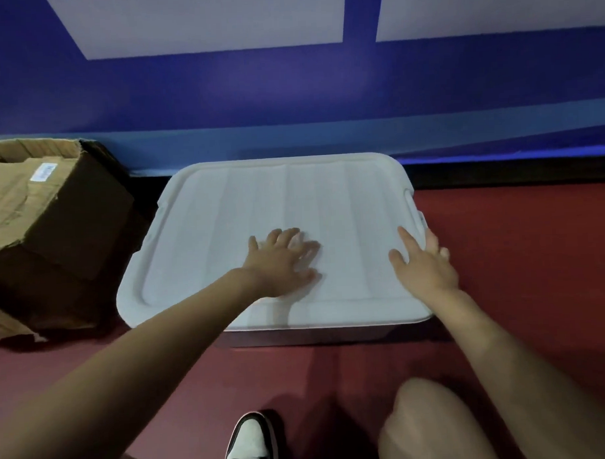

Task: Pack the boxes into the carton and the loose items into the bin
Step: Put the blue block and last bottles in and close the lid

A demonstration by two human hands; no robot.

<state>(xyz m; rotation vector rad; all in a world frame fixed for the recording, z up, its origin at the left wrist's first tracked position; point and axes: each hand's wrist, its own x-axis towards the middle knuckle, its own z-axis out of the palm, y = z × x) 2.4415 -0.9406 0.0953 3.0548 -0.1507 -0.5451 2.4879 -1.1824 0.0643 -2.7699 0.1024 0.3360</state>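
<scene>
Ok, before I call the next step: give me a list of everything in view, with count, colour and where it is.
lid: one, white, ribbed, lying on the bin, centre of view
bin: one, only a dark strip of its front wall shows under the lid
carton: one, brown cardboard, open, on the floor left of the bin
boxes: at least two, brown with white labels, inside the carton; full count hidden
floor: red
wall: blue with pale panels, behind the bin
shoe: one, black and white, bottom centre
knee: one, bottom right
left hand: flat on the lid's middle, fingers spread
right hand: on the lid's right edge
</scene>
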